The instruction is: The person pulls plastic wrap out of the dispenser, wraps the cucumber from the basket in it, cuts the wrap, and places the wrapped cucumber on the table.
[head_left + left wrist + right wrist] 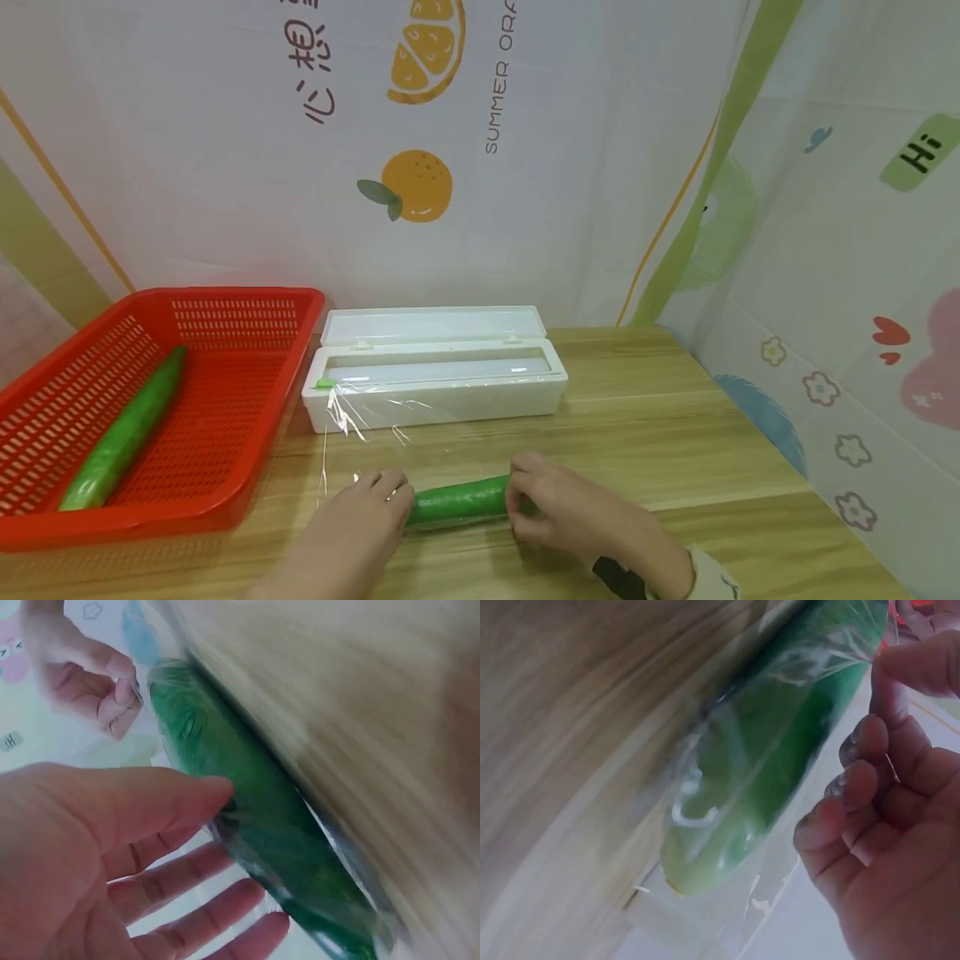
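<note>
A green cucumber [461, 500] lies crosswise on the wooden table, covered by clear plastic wrap [832, 656]. My left hand [360, 517] is at its left end; in the left wrist view the thumb and index finger pinch the wrap along the cucumber's side, the other fingers loosely bent. At the opposite end, my right hand [558, 508] pinches the film between thumb and index finger, pulling it into creases over the cucumber in the right wrist view. The film stretches back to a white wrap dispenser [442, 404] with its lid raised.
On the left stands a red plastic basket [276, 425] holding another cucumber [131, 433]. A small green slider [326, 383] sits on the dispenser's front edge. A printed white curtain [570, 208] hangs behind the table [660, 417] and along its right side.
</note>
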Demonstrator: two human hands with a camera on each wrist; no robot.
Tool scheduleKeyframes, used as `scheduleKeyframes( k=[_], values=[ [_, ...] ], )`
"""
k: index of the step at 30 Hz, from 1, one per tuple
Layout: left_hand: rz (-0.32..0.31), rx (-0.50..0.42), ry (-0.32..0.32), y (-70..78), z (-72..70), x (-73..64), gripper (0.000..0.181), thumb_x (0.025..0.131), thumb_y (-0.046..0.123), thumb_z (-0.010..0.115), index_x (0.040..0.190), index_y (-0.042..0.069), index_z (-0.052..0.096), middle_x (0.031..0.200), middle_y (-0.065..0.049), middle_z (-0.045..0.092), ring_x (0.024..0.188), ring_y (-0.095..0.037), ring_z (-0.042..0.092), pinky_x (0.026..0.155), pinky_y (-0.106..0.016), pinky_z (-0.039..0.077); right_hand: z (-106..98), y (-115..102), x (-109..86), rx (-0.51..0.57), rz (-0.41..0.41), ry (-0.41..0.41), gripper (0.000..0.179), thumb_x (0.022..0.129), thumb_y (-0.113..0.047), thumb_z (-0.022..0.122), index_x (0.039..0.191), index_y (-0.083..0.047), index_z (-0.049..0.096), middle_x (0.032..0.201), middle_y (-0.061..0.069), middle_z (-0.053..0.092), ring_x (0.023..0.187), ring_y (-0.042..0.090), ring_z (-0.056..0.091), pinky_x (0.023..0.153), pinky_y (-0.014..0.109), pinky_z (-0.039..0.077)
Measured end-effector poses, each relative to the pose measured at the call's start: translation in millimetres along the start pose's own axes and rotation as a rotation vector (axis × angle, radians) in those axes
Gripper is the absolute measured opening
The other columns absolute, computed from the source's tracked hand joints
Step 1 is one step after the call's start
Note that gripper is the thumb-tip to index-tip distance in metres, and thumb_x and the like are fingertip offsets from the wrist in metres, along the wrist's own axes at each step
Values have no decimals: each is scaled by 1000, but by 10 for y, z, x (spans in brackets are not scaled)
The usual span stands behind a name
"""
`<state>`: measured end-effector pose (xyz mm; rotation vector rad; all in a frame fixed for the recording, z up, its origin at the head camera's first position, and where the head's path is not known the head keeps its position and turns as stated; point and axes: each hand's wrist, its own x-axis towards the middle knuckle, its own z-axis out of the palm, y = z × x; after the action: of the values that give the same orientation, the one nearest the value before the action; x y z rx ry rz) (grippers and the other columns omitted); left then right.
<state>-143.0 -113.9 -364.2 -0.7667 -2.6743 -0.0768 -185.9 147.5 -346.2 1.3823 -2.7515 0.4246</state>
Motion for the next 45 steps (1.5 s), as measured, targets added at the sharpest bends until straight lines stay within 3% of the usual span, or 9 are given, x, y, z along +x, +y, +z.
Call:
scheduleKeyframes(
  k=[5,12,14,18,21,25,29,37,45],
  values=[
    [-48,-182,-21,-82,-30,12,26,77,14,71,74,23,47,74,14,45,73,-6,41,59,-22,40,-16,25,-4,12,12,42,7,88,-20,62,85,-17,56,87,-11,43,80,0,40,71,13,42],
    [-107,-348,-39,-192,-38,37,30,76,12,72,73,27,47,74,18,47,70,-3,44,54,-20,35,10,31,-5,-133,40,97,50,77,-61,62,95,-17,49,99,-9,43,92,7,39,82,27,41],
    [-107,-366,-51,-220,-38,48,28,76,13,73,75,28,49,77,18,51,71,-3,47,56,-22,37,33,33,-11,-215,43,79,54,72,-61,67,94,-16,46,103,-6,43,95,10,40,86,32,41],
    [-116,-402,-86,-264,-40,77,23,79,16,72,77,28,52,77,17,54,73,-4,49,58,-23,40,65,70,-17,-295,71,88,40,71,-34,74,89,-15,43,99,-2,46,93,14,45,83,35,43],
    [-121,-463,-107,-293,-46,96,21,80,16,70,77,27,53,79,16,58,74,-5,55,59,-23,44,42,131,-18,-228,97,102,24,78,-19,69,84,-15,45,88,-5,46,83,11,45,75,29,44],
    [-99,-500,-107,-335,-56,107,20,80,14,69,76,25,53,80,14,62,77,-7,61,64,-24,50,-24,212,-20,1,158,69,15,88,-18,62,80,-16,49,80,-9,46,75,5,44,67,22,42],
    [-85,-463,-114,-384,-81,92,21,77,7,68,77,21,53,76,12,59,71,-5,56,60,-23,47,-60,254,-12,175,247,48,9,91,-20,58,84,-16,53,80,-10,51,75,2,47,66,21,45],
    [-132,-396,-186,-469,-127,12,26,71,1,66,71,19,48,63,10,44,58,-5,39,50,-19,33,-72,261,-6,217,322,72,6,89,-21,60,86,-16,57,83,-9,60,75,1,51,65,20,46],
    [-124,-368,-135,-532,-124,55,27,80,5,68,73,20,47,63,13,43,60,-3,41,52,-19,34,-76,276,6,207,348,119,6,90,-20,60,85,-16,59,83,-7,64,79,5,58,66,21,47]
  ],
)
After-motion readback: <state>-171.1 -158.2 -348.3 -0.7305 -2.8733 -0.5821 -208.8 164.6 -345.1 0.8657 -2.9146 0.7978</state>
